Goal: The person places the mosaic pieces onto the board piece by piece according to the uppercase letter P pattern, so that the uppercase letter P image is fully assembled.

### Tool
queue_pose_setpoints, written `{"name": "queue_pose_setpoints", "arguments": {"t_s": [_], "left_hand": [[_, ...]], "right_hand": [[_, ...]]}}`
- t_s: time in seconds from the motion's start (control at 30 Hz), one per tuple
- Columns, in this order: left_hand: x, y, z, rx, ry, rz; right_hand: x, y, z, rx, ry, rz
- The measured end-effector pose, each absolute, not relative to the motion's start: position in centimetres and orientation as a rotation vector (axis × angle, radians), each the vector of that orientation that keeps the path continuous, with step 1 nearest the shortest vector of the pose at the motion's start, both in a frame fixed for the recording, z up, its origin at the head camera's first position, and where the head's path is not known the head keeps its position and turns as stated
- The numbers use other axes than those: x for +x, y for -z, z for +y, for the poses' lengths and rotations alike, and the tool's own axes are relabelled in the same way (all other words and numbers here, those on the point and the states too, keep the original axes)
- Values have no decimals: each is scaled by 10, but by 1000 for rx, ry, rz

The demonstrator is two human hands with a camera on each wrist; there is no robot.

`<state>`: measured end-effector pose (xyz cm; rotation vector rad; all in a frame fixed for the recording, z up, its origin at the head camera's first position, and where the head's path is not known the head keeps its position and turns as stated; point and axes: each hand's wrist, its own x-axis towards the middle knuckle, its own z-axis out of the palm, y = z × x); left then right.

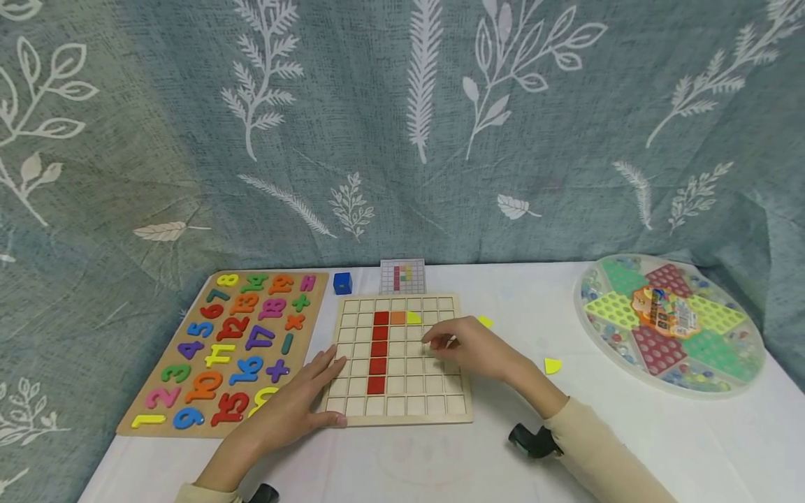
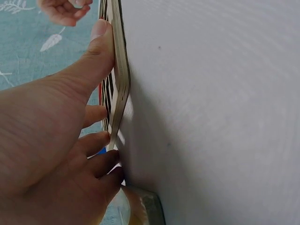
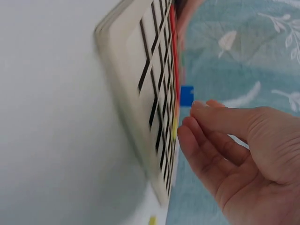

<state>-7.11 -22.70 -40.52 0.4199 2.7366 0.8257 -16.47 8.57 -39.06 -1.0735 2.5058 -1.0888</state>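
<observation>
A wooden grid board [image 1: 409, 421] lies on the table with a column of red square tiles [image 1: 378, 349]. An orange tile [image 1: 398, 318] and a yellow quarter-round tile [image 1: 413, 318] sit beside the top red one. My left hand [image 1: 302, 398] rests along the board's left edge, fingers spread and thumb at the near corner. Over the right part of the grid hovers my right hand [image 1: 472, 344], thumb and fingertips drawn together. In the right wrist view a bit of orange shows behind the thumb [image 3: 220, 117]; whether it is a piece or a fingertip is unclear.
Behind the board stand a small pattern card [image 1: 402, 276] and a blue cube [image 1: 342, 283]. A number puzzle board [image 1: 189, 335] lies left; a round Chinese checkers board [image 1: 673, 328] lies right. Loose yellow pieces [image 1: 552, 366] lie near my right forearm.
</observation>
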Motion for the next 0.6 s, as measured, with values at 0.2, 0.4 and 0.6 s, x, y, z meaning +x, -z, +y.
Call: {"name": "queue_pose_setpoints", "arguments": {"t_s": [0.2, 0.4, 0.6], "left_hand": [[-73, 407, -226, 401, -817, 2735], [-73, 408, -227, 393, -813, 2735], [-73, 408, -226, 400, -816, 2734]], "right_hand": [[-170, 391, 112, -1054, 1072, 2539], [-171, 392, 135, -1037, 1031, 2561], [-168, 398, 155, -958, 999, 2595]]}}
